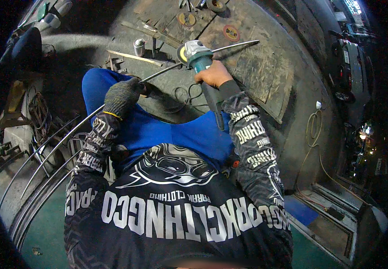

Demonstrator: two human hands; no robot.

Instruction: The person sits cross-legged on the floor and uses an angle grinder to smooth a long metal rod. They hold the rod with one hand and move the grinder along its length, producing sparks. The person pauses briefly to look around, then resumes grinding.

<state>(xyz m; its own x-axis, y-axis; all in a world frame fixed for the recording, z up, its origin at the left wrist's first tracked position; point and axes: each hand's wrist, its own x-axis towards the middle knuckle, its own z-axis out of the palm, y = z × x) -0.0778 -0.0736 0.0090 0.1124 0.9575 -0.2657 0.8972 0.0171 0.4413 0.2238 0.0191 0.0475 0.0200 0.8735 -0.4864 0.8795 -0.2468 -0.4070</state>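
Observation:
My right hand (214, 74), bare, is wrapped round the body of a teal angle grinder (199, 59) with a silver head. Its yellowish disc (182, 54) meets or lies right beside a long thin metal rod (160, 71); I cannot tell whether they touch. In a grey knit glove with a yellow cuff, my left hand (123, 96) is closed round that rod over my left knee. The rod slants from the lower left, under the grinder's head, to a far end at the upper right. Whether the disc is spinning cannot be made out.
A spray can (139, 46) stands on the floor beyond my knees, near a wooden strip (135, 57). Two loose discs (231, 32) lie on worn boards. Several more rods (46, 179) curve at my left. A hose (311, 130) and a parked vehicle (348, 67) are at the right.

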